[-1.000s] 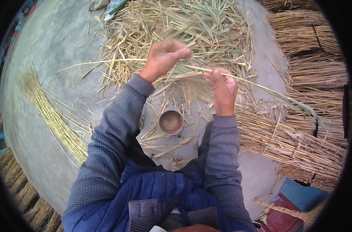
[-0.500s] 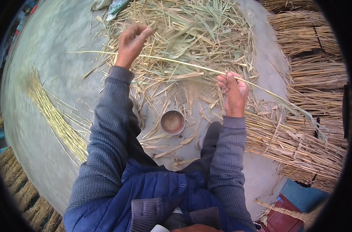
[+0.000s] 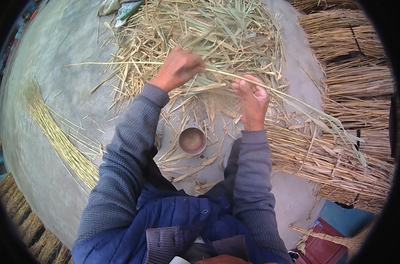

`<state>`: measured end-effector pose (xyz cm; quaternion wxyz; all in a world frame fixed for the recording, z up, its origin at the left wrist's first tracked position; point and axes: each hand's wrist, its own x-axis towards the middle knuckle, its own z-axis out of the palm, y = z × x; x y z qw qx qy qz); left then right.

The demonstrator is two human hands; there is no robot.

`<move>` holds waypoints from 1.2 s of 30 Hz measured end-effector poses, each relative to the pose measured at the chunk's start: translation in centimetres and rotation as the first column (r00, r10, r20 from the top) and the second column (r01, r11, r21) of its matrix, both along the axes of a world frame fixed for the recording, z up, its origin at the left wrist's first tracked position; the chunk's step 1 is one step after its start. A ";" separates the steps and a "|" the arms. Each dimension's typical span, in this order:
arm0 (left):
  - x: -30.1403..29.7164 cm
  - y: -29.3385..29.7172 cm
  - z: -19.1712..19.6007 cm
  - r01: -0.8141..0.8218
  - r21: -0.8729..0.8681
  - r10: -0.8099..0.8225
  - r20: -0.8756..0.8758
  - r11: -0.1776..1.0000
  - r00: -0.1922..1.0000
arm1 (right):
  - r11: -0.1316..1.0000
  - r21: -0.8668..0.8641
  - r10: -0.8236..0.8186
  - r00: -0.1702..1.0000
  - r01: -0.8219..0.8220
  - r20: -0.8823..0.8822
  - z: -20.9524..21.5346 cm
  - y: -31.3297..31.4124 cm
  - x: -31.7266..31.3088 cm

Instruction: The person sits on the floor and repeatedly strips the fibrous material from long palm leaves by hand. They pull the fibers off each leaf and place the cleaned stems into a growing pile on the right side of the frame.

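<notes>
A long, thin pale-green reed stalk [image 3: 228, 74] stretches across in front of me, its bare thin end to the left and its dry leaves trailing to the right. My left hand [image 3: 180, 68] is closed around the stalk near its middle. Further right, my right hand [image 3: 253, 104] pinches the same stalk between thumb and fingers, palm turned up. Beneath both hands spreads a heap of stripped leaves [image 3: 200, 26], green and straw-coloured. A round metal bowl [image 3: 192, 141] stands on the floor between my feet.
On the left a bundle of cleaned stalks [image 3: 61, 136] lies on the grey concrete floor [image 3: 46, 61]. Thick bundles of unstripped reeds [image 3: 336, 163] are stacked along the right. A short straw broom [image 3: 327, 240] rests over a dark red object [image 3: 325, 253] at the lower right.
My left hand has come down and right, from above the stalk to a closed grip on it. My right hand has shifted slightly left with the stalk.
</notes>
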<state>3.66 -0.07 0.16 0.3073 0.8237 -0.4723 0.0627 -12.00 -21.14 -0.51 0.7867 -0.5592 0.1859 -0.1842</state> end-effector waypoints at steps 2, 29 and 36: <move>1.3 1.7 -0.3 -0.053 0.048 0.054 -0.033 0.997 0.998 | 0.999 -0.033 0.029 0.997 -0.026 0.069 0.2 -0.8 -0.5; -3.2 -3.1 0.1 0.087 -0.269 -0.171 -0.304 0.959 0.937 | 0.991 -0.136 0.021 0.995 -0.007 0.101 1.7 1.7 -0.5; 0.4 0.4 3.0 -0.466 -0.514 -0.125 -0.756 0.720 0.642 | 0.997 -0.036 -0.070 0.996 0.072 0.051 0.1 1.0 -0.5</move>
